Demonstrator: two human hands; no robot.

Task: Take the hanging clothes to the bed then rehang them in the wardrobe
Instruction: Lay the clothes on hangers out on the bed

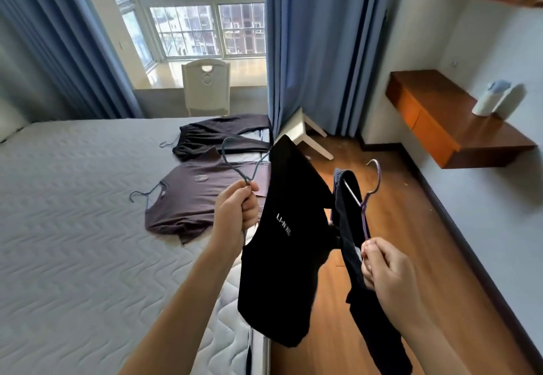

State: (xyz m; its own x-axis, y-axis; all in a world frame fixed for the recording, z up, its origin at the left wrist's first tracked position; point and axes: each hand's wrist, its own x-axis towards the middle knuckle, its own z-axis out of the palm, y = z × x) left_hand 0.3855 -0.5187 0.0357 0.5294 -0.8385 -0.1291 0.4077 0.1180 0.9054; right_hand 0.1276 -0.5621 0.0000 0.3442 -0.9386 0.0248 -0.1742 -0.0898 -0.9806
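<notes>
From the head camera, the left hand is clenching around a grey-blue hanger, from which a black garment with white lettering is dangling over the bed edge. At four o'clock from it, the right hand is pinching a purple hanger carrying a dark garment. At ten o'clock of the left hand, a grey shirt is lying flat on the mattress; dark trousers are lying beyond it at twelve.

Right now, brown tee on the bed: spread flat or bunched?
Spread flat. The brown tee lies open on the mattress, its hanger in the neck.
</notes>
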